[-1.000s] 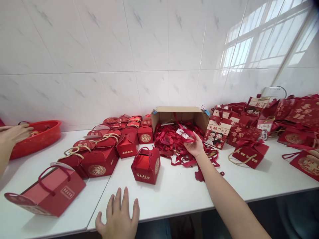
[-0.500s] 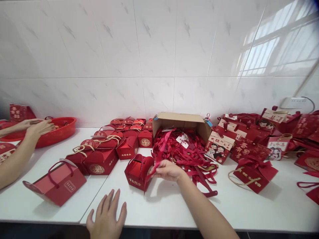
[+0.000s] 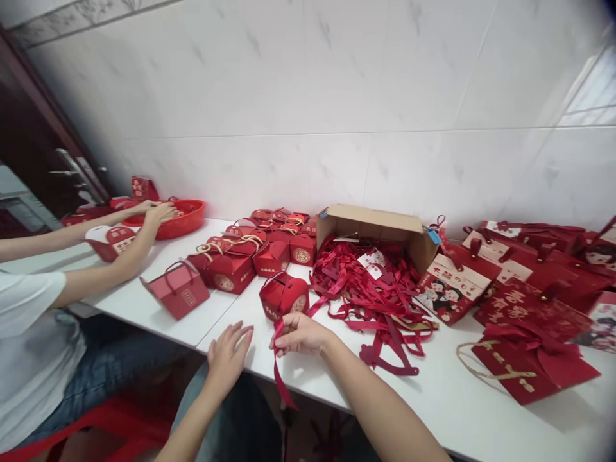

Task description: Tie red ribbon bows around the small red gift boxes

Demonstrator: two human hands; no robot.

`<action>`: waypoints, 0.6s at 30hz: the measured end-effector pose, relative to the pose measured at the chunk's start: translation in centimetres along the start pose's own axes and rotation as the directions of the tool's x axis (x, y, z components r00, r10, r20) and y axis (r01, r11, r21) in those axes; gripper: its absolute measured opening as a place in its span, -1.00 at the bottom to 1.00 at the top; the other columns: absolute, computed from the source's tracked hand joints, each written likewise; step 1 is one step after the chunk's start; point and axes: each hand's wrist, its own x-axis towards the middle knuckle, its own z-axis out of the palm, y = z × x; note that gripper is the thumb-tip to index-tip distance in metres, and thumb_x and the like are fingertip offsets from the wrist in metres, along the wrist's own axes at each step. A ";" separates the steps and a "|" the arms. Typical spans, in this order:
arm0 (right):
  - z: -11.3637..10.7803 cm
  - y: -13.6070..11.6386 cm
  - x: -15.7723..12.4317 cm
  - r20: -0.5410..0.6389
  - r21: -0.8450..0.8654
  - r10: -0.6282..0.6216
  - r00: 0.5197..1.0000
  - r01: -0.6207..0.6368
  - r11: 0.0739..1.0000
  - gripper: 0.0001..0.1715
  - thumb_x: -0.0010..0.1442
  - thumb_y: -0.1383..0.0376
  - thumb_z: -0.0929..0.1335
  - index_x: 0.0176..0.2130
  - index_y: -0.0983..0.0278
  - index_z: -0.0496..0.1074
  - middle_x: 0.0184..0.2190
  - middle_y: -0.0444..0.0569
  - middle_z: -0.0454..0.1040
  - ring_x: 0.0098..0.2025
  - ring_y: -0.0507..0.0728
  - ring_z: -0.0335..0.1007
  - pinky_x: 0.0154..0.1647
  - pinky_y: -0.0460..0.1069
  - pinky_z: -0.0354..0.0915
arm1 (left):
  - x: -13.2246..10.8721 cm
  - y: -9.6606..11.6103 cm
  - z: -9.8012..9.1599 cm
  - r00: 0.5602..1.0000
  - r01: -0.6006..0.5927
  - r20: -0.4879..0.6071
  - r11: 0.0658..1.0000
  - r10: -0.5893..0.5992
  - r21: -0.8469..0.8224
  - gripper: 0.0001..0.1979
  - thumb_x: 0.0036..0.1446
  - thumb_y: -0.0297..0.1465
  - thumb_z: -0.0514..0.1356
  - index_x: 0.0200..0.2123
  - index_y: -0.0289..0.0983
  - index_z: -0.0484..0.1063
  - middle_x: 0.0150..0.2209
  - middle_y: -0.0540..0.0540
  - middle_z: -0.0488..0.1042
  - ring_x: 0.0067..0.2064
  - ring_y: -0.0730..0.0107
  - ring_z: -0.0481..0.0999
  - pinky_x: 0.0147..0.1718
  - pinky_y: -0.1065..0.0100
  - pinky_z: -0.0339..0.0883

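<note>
My right hand [image 3: 301, 333] pinches a red ribbon [image 3: 276, 366], now drawn in front of the small red box [image 3: 285, 296]; my left hand [image 3: 228, 350], fingers loosely spread, has closed in beside it. White worktop [image 3: 452, 398]; ribbon pile [image 3: 370, 289] right of the box; tiled wall [image 3: 337, 96] behind it.

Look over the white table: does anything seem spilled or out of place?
The cardboard box at the back lies on its side, and a heap of red ribbons spills from its open mouth across the table. One loose ribbon, pinched in the right hand, dangles over the front edge.
</note>
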 end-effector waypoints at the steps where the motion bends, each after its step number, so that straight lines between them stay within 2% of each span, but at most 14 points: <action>1: 0.2 0.2 0.0 -0.001 0.003 -0.007 1.000 0.007 1.000 -0.60 -0.29 0.28 0.57 -0.43 0.40 0.46 -0.50 -0.05 0.54 -0.51 0.01 0.47 -0.40 -0.07 0.32 | -0.4 0.7 -0.2 1.000 -0.005 0.021 0.989 0.008 -0.145 -0.59 0.17 -0.21 -0.06 -0.18 -0.28 0.50 0.02 -0.20 0.43 0.14 0.13 0.28 0.16 0.07 -0.03; 3: 0.3 0.4 -0.1 -0.009 0.005 -0.028 1.000 0.028 1.000 -0.64 -0.26 0.32 0.56 -0.42 0.40 0.46 -0.48 -0.05 0.55 -0.45 0.03 0.49 -0.34 -0.06 0.33 | -1.6 2.2 -0.6 0.998 -0.016 0.045 0.903 0.040 -0.430 -0.57 0.16 -0.15 -0.04 -0.22 -0.29 0.50 -0.06 -0.17 0.47 0.06 0.18 0.35 0.11 0.19 0.12; 5: 0.1 0.4 -0.2 -0.025 0.006 -0.058 0.998 0.058 0.998 -0.66 -0.25 0.33 0.56 -0.42 0.39 0.46 -0.48 -0.07 0.55 -0.41 0.04 0.50 -0.30 -0.06 0.34 | -2.8 3.6 -0.7 0.984 0.076 0.174 0.771 0.046 -0.632 -0.59 0.09 -0.10 0.06 -0.24 -0.29 0.49 -0.18 -0.15 0.51 -0.05 0.18 0.43 -0.03 0.23 0.25; 8: -0.4 0.2 -0.5 -0.031 0.000 -0.084 0.996 0.084 0.996 -0.67 -0.25 0.37 0.56 -0.43 0.37 0.45 -0.49 -0.11 0.54 -0.42 0.02 0.49 -0.28 -0.06 0.34 | -4.3 4.5 -0.7 0.936 0.269 0.349 0.563 0.036 -0.781 -0.65 0.03 -0.13 0.17 -0.26 -0.29 0.45 -0.39 -0.07 0.49 -0.29 0.31 0.46 -0.29 0.35 0.32; 10: -0.8 -0.1 -0.8 -0.012 -0.007 -0.086 0.996 0.086 0.996 -0.69 -0.23 0.39 0.55 -0.44 0.36 0.44 -0.48 -0.11 0.53 -0.43 0.01 0.48 -0.29 -0.05 0.35 | -4.9 4.3 -0.8 0.918 0.344 0.395 0.469 0.012 -0.813 -0.71 0.00 -0.17 0.23 -0.35 -0.29 0.42 -0.52 0.02 0.41 -0.45 0.46 0.39 -0.40 0.44 0.26; 12: -1.2 -0.4 -1.2 0.011 -0.008 -0.092 0.996 0.092 0.996 -0.70 -0.22 0.38 0.54 -0.45 0.35 0.42 -0.46 -0.10 0.53 -0.43 0.02 0.47 -0.29 -0.05 0.35 | -5.4 3.8 -1.0 0.912 0.378 0.411 0.418 -0.014 -0.826 -0.73 -0.05 -0.21 0.28 -0.42 -0.30 0.40 -0.59 0.07 0.34 -0.51 0.54 0.30 -0.46 0.49 0.19; 15: -2.0 -0.9 -1.8 0.043 0.005 -0.109 0.993 0.108 0.994 -0.68 -0.20 0.33 0.54 -0.42 0.34 0.41 -0.47 -0.09 0.51 -0.45 0.01 0.45 -0.33 -0.05 0.35 | -5.8 3.3 -1.4 0.909 0.393 0.415 0.394 -0.032 -0.831 -0.71 -0.12 -0.24 0.33 -0.40 -0.31 0.40 -0.59 0.08 0.33 -0.52 0.56 0.28 -0.47 0.50 0.15; 18: -3.0 -1.4 -2.6 0.072 0.029 -0.131 0.989 0.129 0.991 -0.57 -0.25 0.31 0.55 -0.34 0.34 0.41 -0.54 -0.11 0.47 -0.54 -0.01 0.37 -0.51 -0.11 0.28 | -6.0 3.1 -1.5 0.930 0.348 0.364 0.410 -0.043 -0.843 -0.69 -0.13 -0.24 0.34 -0.36 -0.30 0.41 -0.56 0.08 0.34 -0.49 0.55 0.29 -0.44 0.49 0.15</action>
